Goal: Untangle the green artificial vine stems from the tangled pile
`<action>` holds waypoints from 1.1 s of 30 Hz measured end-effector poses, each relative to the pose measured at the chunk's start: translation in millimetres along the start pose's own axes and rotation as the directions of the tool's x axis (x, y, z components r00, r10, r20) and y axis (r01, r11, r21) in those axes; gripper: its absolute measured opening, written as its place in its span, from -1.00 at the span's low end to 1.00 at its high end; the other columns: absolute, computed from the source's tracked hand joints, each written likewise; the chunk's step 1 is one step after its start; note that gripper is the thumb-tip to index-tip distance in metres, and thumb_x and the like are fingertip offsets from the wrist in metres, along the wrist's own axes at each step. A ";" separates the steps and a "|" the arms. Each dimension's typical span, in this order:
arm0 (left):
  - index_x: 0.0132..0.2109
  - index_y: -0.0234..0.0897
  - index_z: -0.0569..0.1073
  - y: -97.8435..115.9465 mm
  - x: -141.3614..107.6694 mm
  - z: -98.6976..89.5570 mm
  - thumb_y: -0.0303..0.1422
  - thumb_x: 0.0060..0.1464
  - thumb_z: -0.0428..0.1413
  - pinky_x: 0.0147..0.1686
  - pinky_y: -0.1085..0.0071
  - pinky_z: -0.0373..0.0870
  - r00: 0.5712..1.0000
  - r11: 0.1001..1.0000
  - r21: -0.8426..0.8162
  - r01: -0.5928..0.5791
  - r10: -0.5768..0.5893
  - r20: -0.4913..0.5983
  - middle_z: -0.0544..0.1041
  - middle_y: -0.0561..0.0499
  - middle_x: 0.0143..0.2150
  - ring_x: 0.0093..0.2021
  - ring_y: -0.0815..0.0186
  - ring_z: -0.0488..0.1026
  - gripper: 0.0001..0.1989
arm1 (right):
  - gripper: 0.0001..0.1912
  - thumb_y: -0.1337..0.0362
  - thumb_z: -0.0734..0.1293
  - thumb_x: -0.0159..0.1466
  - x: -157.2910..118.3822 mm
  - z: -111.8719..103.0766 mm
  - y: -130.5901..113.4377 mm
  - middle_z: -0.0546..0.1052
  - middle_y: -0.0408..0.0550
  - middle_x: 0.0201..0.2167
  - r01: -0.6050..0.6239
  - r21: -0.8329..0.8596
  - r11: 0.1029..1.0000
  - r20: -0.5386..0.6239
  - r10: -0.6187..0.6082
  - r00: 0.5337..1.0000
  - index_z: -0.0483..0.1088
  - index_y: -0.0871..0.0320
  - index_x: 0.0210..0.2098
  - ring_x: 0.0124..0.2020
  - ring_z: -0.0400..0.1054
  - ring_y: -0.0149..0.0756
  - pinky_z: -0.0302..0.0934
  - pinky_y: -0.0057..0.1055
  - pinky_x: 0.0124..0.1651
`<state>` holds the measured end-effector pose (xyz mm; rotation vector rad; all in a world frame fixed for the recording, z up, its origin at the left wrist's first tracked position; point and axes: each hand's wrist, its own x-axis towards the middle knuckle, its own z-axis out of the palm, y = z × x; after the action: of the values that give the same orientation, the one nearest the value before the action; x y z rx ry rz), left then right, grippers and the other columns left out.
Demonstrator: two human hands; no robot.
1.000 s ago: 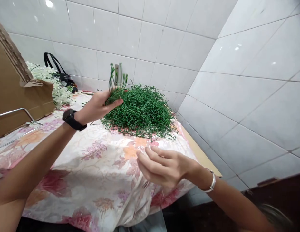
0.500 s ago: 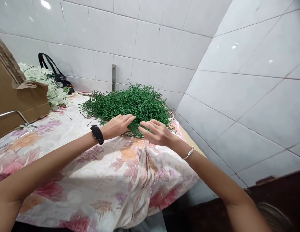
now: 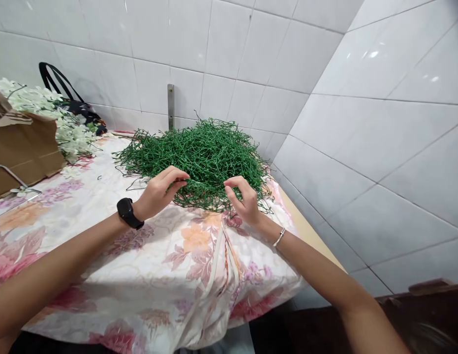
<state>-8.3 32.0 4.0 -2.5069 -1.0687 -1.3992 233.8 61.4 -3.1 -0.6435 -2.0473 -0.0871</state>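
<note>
A big tangled heap of thin green artificial stems lies on the floral cloth against the tiled wall. At its front left edge is my left hand, a black band on the wrist, with thumb and forefinger brought together against the stems. My right hand, with a thin bracelet, is at the front right of the heap, its thumb and forefinger curled close to each other. A gap of loose stems separates the two hands. Whatever thin piece each pinch holds cannot be told apart from the green behind it.
White artificial flowers and a black bag stand at the back left, behind a cardboard box. A bent metal wire is by the box. The floral cloth hangs over the table's front. A metal bracket is on the wall.
My hands have moved apart, the left one to the left and the right one slightly to the right, and their fingers have curled into pinches. The camera view has shifted a little.
</note>
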 end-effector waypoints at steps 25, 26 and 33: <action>-0.21 -0.28 0.34 29.1 -8.8 9.6 -0.32 0.06 0.01 -0.32 0.49 0.28 0.899 0.739 -0.527 0.419 -0.420 0.126 0.37 0.01 -0.29 -0.31 0.40 0.32 -0.85 | -0.91 0.37 0.24 0.15 -8.5 7.5 -30.0 0.44 -0.09 -0.40 -0.059 0.060 0.996 0.058 0.055 0.997 0.28 0.17 -0.30 -0.31 0.31 -0.35 0.12 -0.31 -0.19; -0.21 -0.28 0.34 27.6 -7.5 9.0 -0.31 0.05 0.02 -0.34 0.50 0.28 0.884 0.701 -0.555 0.448 -0.442 0.155 0.37 0.01 -0.30 -0.32 0.41 0.32 -0.83 | -0.92 0.36 0.23 0.16 -8.4 7.3 -30.0 0.43 -0.10 -0.40 -0.098 0.085 0.992 0.060 0.093 0.994 0.29 0.17 -0.32 -0.31 0.30 -0.36 0.12 -0.32 -0.19; -0.24 -0.31 0.39 16.1 1.0 3.2 -0.22 -0.02 0.08 -0.36 0.51 0.27 0.805 0.588 -0.554 0.590 -0.377 0.458 0.39 0.00 -0.31 -0.32 0.41 0.32 -0.75 | -0.89 0.25 0.25 0.15 -7.6 9.1 -27.6 0.38 -0.13 -0.39 -0.476 0.464 0.747 0.164 0.456 0.875 0.31 0.13 -0.33 -0.33 0.28 -0.43 0.20 -0.44 -0.23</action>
<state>4.1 21.6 7.0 -3.1703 -1.6752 -1.8787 216.7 37.4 -9.0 -0.8086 -1.7760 0.7320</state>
